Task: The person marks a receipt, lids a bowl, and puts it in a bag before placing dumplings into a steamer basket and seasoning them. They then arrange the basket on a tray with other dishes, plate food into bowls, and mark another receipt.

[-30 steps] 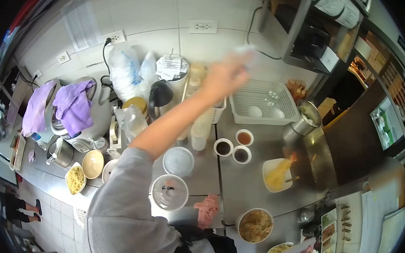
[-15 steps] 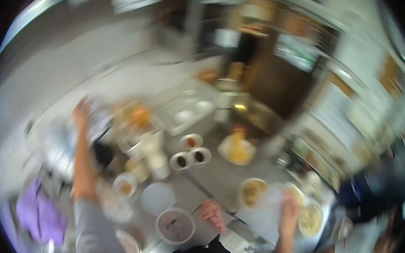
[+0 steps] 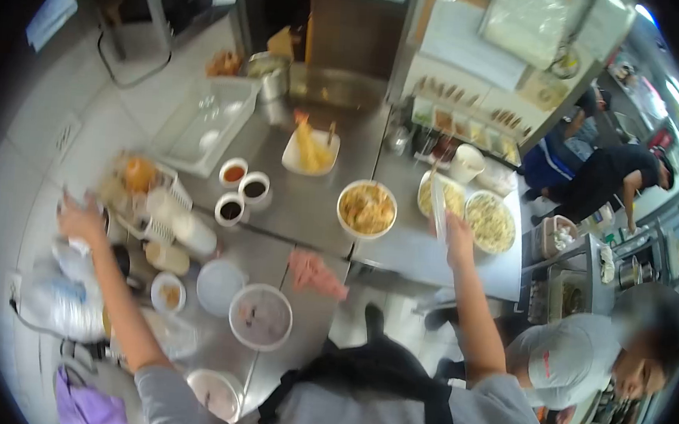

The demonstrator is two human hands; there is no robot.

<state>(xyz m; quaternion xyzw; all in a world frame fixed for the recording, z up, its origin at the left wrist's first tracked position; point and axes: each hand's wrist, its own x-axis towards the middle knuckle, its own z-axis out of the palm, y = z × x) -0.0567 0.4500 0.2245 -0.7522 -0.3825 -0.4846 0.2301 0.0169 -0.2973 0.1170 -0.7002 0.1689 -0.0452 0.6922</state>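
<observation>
My right hand point(image 3: 458, 241) grips a translucent lid point(image 3: 439, 207), seen nearly edge-on. The lid overlaps a bowl of pale noodles point(image 3: 452, 198); a second noodle bowl point(image 3: 491, 223) stands just right of it. Left of these, a white bowl of orange-yellow food point(image 3: 367, 209) sits on the steel counter. Over at the wall side, my left hand point(image 3: 81, 222) has its fingers apart, close above plastic-wrapped items point(image 3: 66, 291) and beside a white basket point(image 3: 161, 231). The surface under its fingertips is partly hidden.
Three sauce cups point(image 3: 230, 209) and a dish of fried shrimp point(image 3: 312, 153) stand mid-counter. Nearer are a pink cloth point(image 3: 315, 273), a round tub point(image 3: 260, 317) and a white bottle point(image 3: 189, 229). A co-worker point(image 3: 581, 359) stands close at right; another person point(image 3: 613, 180) bends farther back.
The view has swung right and sharpened. My right hand still holds the lid, now turned edge-on near the noodle bowls. My left hand has shifted along the wall side, off the clear plastic.
</observation>
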